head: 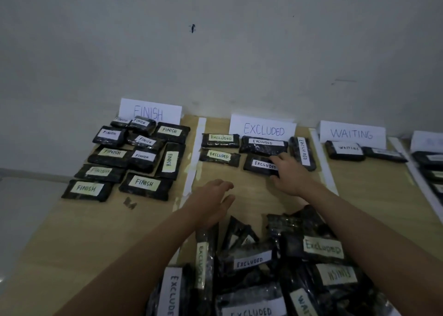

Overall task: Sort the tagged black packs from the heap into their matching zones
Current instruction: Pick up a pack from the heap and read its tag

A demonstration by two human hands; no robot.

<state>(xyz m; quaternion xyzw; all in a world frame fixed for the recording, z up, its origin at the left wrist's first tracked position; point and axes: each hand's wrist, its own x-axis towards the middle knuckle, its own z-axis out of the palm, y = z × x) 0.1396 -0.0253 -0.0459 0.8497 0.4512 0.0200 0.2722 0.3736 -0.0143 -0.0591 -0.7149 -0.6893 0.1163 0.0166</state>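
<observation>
- I count eleven FINISH packs [144, 183] at left.
- Five EXCLUDED packs [220, 140] lie at centre.
- Two WAITING packs [345, 150] sit at right.
- Three readable zone signs [263, 128] stand behind.

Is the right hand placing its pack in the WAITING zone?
No. The right hand rests on a pack tagged EXCLUDED in the zone under the EXCLUDED sign, left of the WAITING sign.

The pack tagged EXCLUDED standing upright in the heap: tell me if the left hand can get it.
Probably yes: the left hand hovers open just above that pack, with nothing lying over its top end.
</observation>
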